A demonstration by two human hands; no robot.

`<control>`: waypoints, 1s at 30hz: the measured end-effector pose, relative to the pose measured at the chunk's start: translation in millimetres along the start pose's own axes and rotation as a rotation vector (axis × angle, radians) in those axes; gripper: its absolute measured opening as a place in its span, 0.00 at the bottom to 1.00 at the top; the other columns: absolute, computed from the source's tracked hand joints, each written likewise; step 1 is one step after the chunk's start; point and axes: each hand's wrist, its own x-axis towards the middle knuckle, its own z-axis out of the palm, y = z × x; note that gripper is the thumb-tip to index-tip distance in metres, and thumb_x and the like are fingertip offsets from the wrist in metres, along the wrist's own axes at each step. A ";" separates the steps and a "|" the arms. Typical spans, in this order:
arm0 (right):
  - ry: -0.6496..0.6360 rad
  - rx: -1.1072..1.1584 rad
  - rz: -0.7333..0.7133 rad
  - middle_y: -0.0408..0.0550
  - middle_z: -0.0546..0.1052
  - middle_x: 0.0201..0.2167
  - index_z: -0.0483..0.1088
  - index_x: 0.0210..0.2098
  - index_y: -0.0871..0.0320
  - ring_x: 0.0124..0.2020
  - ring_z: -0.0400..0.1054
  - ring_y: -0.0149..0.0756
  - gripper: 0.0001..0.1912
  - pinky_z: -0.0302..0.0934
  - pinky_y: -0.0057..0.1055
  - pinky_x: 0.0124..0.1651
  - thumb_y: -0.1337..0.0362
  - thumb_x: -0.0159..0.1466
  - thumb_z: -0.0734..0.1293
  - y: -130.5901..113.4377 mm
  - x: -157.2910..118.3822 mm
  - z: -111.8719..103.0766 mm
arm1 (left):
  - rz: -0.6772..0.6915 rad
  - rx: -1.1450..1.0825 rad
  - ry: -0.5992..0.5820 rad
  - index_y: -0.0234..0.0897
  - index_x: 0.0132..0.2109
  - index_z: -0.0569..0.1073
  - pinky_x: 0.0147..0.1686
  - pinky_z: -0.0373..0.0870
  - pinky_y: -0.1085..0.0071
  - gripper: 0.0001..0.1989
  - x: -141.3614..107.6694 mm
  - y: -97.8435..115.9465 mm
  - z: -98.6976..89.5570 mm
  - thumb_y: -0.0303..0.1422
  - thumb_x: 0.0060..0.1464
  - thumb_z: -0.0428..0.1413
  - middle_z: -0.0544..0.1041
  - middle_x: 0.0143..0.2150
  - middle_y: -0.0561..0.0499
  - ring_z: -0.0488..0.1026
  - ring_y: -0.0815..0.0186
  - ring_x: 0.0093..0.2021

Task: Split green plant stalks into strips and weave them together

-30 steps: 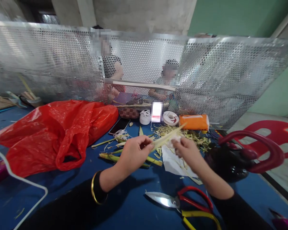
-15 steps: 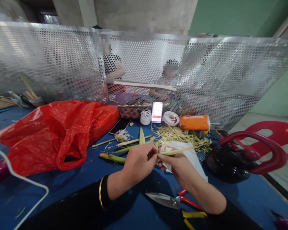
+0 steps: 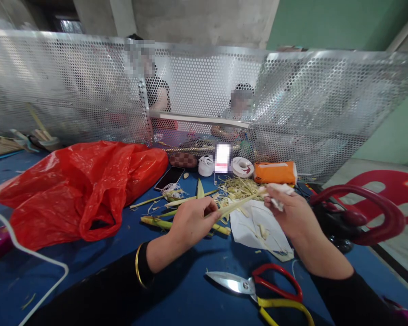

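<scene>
A pale green plant strip [image 3: 240, 204] stretches between my two hands above the blue table. My left hand [image 3: 194, 222] pinches its near end between thumb and fingers. Around the other end is my right hand [image 3: 288, 213], closed on a crumpled white tissue [image 3: 280, 195] with the strip's tip at it. Beneath the strip, a white sheet of paper [image 3: 250, 224] carries loose shreds. Green stalks [image 3: 156, 222] lie behind and beside my left hand. Closer to me rest scissors [image 3: 246, 286] with one red and one yellow handle.
A red plastic bag [image 3: 78, 190] fills the left side, near a white cable [image 3: 44, 258]. Behind are a phone [image 3: 170, 178], a tape roll [image 3: 243, 167], an orange packet [image 3: 275, 173] and plant shreds [image 3: 240, 188]. A dark pot [image 3: 340, 217] stands right. Two people sit beyond the perforated metal screen [image 3: 197, 77].
My right hand has moved right, away from my left, with the tissue, and the strip now spans the gap. More of the paper and the scissors' handles show. My left hand shifted slightly left.
</scene>
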 end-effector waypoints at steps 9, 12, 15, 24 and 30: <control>-0.062 -0.152 -0.115 0.39 0.69 0.18 0.72 0.23 0.59 0.19 0.59 0.27 0.13 0.55 0.24 0.19 0.61 0.45 0.78 -2.8 -4.6 0.9 | -0.105 -0.207 0.074 0.37 0.28 0.71 0.27 0.61 0.74 0.06 2.4 -3.3 5.1 0.34 0.50 0.55 0.73 0.25 0.55 0.68 0.69 0.26; -0.252 -0.277 0.046 0.41 0.71 0.17 0.75 0.24 0.62 0.19 0.60 0.29 0.14 0.55 0.25 0.18 0.60 0.44 0.78 22.4 -29.1 21.5 | -0.119 -0.297 0.057 0.36 0.27 0.70 0.25 0.60 0.75 0.07 -1.1 0.2 12.6 0.34 0.49 0.56 0.72 0.24 0.55 0.67 0.70 0.25; -0.362 -0.342 0.138 0.42 0.71 0.17 0.74 0.22 0.61 0.18 0.59 0.29 0.14 0.55 0.26 0.19 0.58 0.46 0.77 39.6 -47.0 34.1 | -0.114 -0.351 0.018 0.35 0.27 0.71 0.24 0.60 0.75 0.07 -5.2 3.8 18.7 0.35 0.49 0.57 0.72 0.23 0.55 0.67 0.70 0.25; -0.404 -0.305 0.209 0.43 0.71 0.20 0.73 0.26 0.60 0.20 0.58 0.29 0.13 0.53 0.26 0.20 0.57 0.49 0.74 36.7 -48.6 34.7 | -0.197 -0.577 -0.072 0.34 0.31 0.74 0.27 0.64 0.74 0.07 -2.7 0.3 21.9 0.33 0.52 0.55 0.74 0.26 0.54 0.68 0.69 0.26; -0.373 -0.313 0.160 0.40 0.69 0.18 0.70 0.25 0.60 0.19 0.56 0.27 0.11 0.51 0.26 0.21 0.58 0.49 0.72 35.9 -44.1 32.4 | -0.036 -0.479 -0.139 0.36 0.52 0.66 0.28 0.66 0.74 0.24 -6.8 1.1 22.3 0.23 0.44 0.54 0.74 0.31 0.55 0.70 0.69 0.28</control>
